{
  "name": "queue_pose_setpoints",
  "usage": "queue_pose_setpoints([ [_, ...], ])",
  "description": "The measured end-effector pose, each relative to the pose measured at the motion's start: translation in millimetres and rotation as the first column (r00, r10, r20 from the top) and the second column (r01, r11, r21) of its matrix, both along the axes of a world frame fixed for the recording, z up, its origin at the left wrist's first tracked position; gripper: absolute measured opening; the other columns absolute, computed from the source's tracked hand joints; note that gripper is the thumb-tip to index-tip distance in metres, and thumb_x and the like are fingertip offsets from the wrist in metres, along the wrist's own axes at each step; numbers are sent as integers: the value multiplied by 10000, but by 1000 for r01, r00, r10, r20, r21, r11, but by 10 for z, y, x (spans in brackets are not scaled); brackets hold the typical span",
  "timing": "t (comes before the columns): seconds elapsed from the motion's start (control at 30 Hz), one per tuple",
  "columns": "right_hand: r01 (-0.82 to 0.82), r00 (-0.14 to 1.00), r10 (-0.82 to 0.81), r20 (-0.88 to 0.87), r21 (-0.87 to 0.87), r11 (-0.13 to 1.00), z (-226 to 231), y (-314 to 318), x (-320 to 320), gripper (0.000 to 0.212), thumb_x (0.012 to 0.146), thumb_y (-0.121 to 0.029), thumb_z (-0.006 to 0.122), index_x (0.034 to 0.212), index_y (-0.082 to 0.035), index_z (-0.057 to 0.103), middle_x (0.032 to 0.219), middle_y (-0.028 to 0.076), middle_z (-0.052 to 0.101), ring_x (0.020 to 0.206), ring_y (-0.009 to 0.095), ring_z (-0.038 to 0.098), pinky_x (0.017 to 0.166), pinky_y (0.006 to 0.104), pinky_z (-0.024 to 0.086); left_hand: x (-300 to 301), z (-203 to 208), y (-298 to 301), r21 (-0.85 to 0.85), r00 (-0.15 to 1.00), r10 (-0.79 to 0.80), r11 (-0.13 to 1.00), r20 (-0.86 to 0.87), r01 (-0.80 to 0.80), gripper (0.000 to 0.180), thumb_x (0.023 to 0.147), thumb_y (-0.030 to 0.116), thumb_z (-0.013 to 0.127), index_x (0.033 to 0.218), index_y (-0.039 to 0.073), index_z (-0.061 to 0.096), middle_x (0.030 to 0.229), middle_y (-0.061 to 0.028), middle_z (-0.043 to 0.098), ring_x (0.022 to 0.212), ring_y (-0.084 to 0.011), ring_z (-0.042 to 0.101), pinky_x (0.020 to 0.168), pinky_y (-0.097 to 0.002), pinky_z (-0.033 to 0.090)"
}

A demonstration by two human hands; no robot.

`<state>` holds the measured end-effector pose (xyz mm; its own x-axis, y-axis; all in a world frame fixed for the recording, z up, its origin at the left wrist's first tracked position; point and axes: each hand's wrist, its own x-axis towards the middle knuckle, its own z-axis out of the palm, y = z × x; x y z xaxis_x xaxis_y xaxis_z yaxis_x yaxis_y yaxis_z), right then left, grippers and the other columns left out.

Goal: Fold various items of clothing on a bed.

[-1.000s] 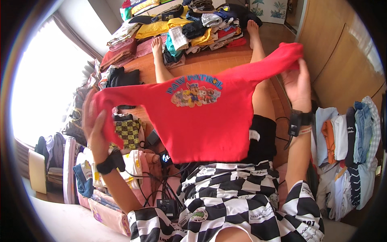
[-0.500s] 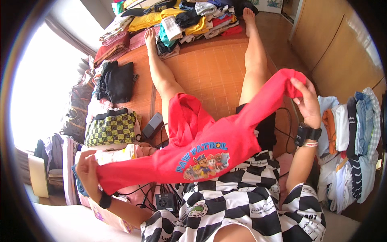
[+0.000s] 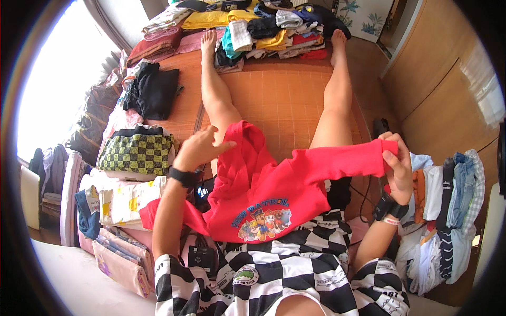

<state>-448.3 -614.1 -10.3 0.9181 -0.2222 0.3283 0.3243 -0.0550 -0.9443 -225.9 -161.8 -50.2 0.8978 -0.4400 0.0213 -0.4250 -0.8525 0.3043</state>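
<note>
Red sweatshirt (image 3: 274,192) is clamped in right fingers (image 3: 396,163) — left fingers (image 3: 225,147) spread apart, perhaps touching it.

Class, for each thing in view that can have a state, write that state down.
Red top: unfolded, rumpled
Right hand: closed on the end of one sleeve
Left hand: open, contact with red top unclear
Black clothing: loosely folded
Yellow-and-black checked garment: folded
Small display: lit
</note>
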Motion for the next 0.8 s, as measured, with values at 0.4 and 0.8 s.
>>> queue_pose_setpoints([
  [0.4,289,949,-252,-187,210,934,153,21,-115,220,1054,-220,600,1187,-46,623,990,34,689,765,99,650,625,264,521,722,-129,161,-747,923,288,665,256,0,208,905,146,782,1018,-14,710,871,-151,748,774,-211,692,739,-339,546],
  [0.8,134,991,-121,-61,332,934,-189,245,483,295,1032,-127,636,1309,-36,585,1147,56,677,931,128,671,757,278,567,744,-759,655,-386,970,245,896,12,-221,486,884,332,772,1204,-22,681,982,-225,757,902,-379,750,850,-432,584],
])
